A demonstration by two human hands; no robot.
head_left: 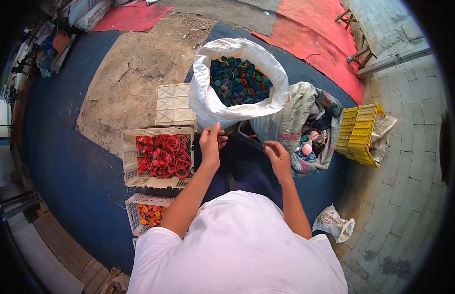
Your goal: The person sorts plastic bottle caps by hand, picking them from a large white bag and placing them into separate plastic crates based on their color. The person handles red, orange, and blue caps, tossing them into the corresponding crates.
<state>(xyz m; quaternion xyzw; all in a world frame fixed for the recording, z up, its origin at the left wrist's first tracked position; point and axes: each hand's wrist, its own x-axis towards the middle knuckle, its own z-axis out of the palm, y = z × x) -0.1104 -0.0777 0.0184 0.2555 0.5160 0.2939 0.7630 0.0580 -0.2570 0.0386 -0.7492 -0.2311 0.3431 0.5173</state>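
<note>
Between my two hands is a dark container (248, 133), mostly in shadow, tilted below the front of the white sack. My left hand (211, 144) has its fingers curled at the container's left end, thumb raised. At the right corner, my right hand (278, 158) pinches the edge with its fingertips. Just beyond stands an open white woven sack (202, 93), filled with mostly dark blue-green bottle caps (237, 81) and some red and orange ones. Beside my right hand, a greyish woven sack (291, 115) lies open with mixed plastic pieces inside.
At left, a pale crate (156, 182) holds red plastic rings and caps; nearer me, another crate (132, 215) holds orange caps. A yellow crate (349, 131) stands by the block wall (408, 161) at right. A small white bag (330, 223) lies right of me.
</note>
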